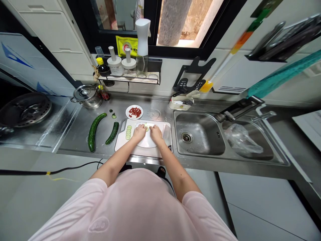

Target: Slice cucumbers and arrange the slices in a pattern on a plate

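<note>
Fingers (142, 127) of L hand (139, 132), R hand (155, 134) curled over cuke slices (146, 126), grip unclear; 2 cukes (94, 132) left.

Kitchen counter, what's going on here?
A person stands at a stainless steel counter with both bare hands, left and right, over cucumber slices on a white oval dish. The dish sits on a white cutting board, with a row of cucumber slices beside it. A whole cucumber and a shorter cucumber piece lie to the left, and a plate of chopped red pieces lies behind.
</note>
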A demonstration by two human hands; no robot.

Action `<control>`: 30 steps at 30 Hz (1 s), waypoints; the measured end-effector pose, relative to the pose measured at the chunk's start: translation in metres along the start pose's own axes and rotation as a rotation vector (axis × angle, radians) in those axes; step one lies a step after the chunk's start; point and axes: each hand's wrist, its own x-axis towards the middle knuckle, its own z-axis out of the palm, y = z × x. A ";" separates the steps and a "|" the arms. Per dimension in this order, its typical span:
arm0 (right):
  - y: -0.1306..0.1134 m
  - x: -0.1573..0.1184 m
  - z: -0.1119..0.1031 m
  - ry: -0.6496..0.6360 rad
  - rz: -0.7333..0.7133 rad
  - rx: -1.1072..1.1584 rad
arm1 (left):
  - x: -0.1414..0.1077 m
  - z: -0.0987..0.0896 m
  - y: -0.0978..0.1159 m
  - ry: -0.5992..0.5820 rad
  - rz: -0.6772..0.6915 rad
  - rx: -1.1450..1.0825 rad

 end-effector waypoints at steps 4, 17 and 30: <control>-0.002 -0.003 -0.004 0.046 0.012 0.042 | 0.001 -0.003 0.001 -0.024 -0.009 0.013; -0.005 -0.063 0.013 0.283 0.001 0.465 | 0.006 -0.002 -0.004 0.057 -0.167 -0.168; -0.002 -0.104 -0.008 0.355 0.082 0.586 | -0.034 -0.001 -0.025 0.378 -0.389 -0.533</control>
